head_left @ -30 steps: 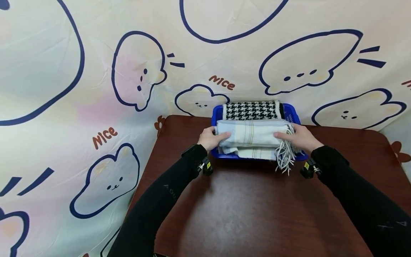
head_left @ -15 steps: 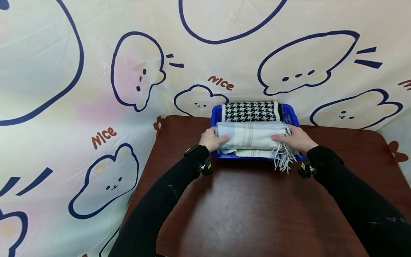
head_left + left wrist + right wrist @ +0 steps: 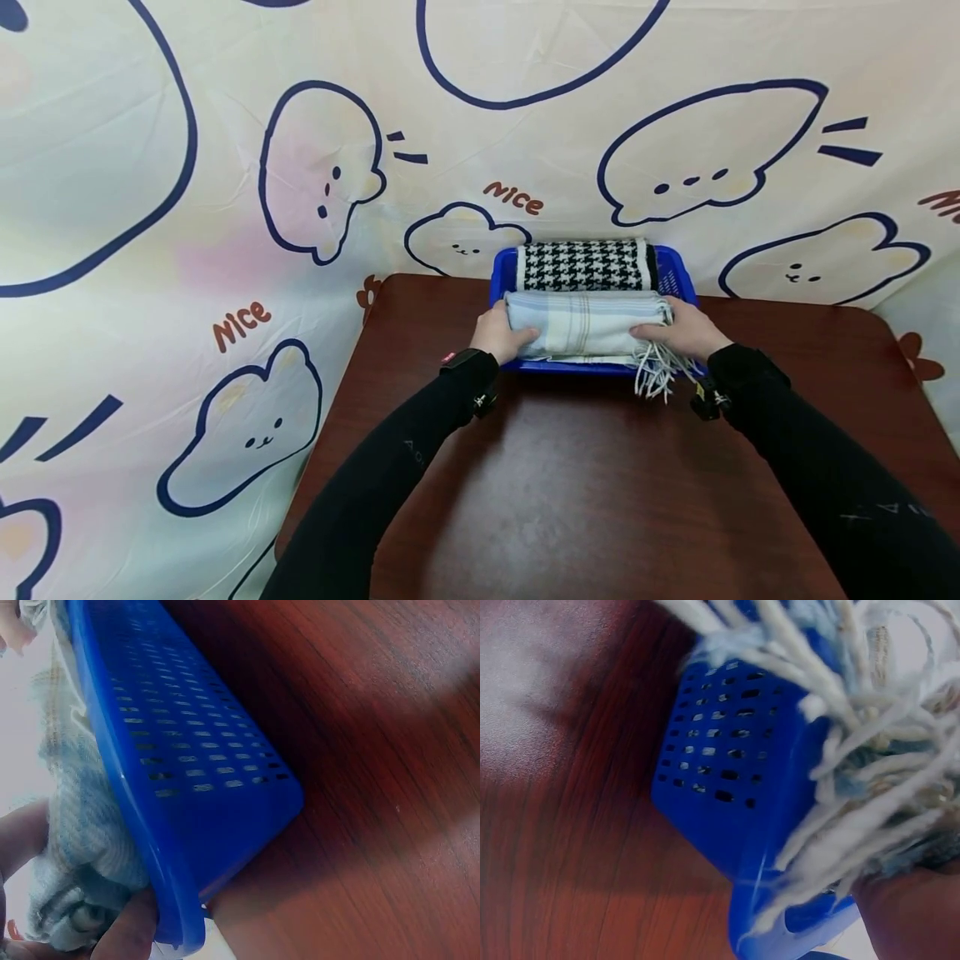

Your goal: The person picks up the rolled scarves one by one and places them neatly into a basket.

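Note:
A folded pale blue and cream plaid scarf (image 3: 585, 323) lies along the front of a blue plastic basket (image 3: 498, 275). My left hand (image 3: 501, 332) grips its left end, thumb on the near face. At the fringed right end, my right hand (image 3: 686, 330) holds it the same way. White fringe (image 3: 657, 367) hangs over the basket's front rim, and in the right wrist view the tassels (image 3: 885, 787) spill across the perforated side. Behind it in the basket sits a folded black-and-white houndstooth scarf (image 3: 585, 265). The left wrist view has the plaid scarf (image 3: 82, 817) against the inside of the rim.
The basket stands near the back edge of a dark brown wooden table (image 3: 570, 483). A cartoon-printed cloth backdrop (image 3: 465, 125) hangs right behind the table and along its left side.
The plaid scarf has moved lower and toward me in the basket, both hands still holding its ends. More of the houndstooth scarf shows behind it, and less of the cream layer below.

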Motion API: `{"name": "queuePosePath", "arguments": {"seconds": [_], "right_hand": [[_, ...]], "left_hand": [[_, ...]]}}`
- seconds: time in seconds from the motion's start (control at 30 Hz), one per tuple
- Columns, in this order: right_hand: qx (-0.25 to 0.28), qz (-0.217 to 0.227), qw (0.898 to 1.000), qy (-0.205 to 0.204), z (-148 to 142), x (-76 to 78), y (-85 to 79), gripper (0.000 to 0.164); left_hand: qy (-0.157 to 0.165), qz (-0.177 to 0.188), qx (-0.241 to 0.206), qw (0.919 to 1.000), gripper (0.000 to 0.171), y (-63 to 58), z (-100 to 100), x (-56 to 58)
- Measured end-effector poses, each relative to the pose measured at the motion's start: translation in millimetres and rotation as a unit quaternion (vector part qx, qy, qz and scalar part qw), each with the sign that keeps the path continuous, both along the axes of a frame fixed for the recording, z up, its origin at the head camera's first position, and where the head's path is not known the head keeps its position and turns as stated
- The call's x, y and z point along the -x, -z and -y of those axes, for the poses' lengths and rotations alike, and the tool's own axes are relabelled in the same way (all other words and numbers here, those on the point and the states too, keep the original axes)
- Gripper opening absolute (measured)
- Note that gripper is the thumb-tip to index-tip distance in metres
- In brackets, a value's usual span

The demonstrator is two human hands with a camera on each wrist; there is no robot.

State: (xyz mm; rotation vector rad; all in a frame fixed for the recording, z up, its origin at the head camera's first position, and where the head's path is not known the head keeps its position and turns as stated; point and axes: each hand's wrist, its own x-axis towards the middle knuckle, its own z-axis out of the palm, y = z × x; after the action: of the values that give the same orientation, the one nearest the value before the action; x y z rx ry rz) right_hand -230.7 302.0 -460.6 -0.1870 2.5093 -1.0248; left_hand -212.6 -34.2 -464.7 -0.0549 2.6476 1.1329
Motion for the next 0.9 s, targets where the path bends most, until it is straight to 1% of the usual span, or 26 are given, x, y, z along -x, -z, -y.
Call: {"name": "queuePosePath", "arguments": {"seconds": [0.13,0.33,0.47,0.6,0.77,0.9], "right_hand": [[-0.003,-0.002,1.000,-0.003,-1.3,-0.2,1.6,0.097],[-0.014,-0.003,1.000,-0.007,-1.0,-0.4,-0.7,0.099],[-0.033,-0.007,0.999,-0.011,-1.9,-1.6,-3.7,0.103],[-0.048,-0.010,0.999,-0.017,-3.4,-4.0,-8.7,0.105],[-0.064,0.007,0.998,-0.016,-5.3,-6.2,-15.4,0.117],[-0.069,0.015,0.997,-0.015,-6.6,-8.3,-18.8,0.121]], "left_hand": [[0.006,0.004,0.012,0.9999,0.089,-2.1,-1.7,-0.6],[0.008,0.009,0.027,0.9996,0.089,-5.7,-1.1,0.2],[0.008,0.007,0.025,0.9996,0.088,-8.9,1.1,0.0],[0.016,0.003,0.023,0.9996,0.087,-13.3,4.9,-2.9],[0.023,-0.003,0.004,0.9997,0.087,-17.8,9.5,-6.5],[0.024,-0.001,-0.003,0.9997,0.088,-19.0,11.5,-6.9]]}}
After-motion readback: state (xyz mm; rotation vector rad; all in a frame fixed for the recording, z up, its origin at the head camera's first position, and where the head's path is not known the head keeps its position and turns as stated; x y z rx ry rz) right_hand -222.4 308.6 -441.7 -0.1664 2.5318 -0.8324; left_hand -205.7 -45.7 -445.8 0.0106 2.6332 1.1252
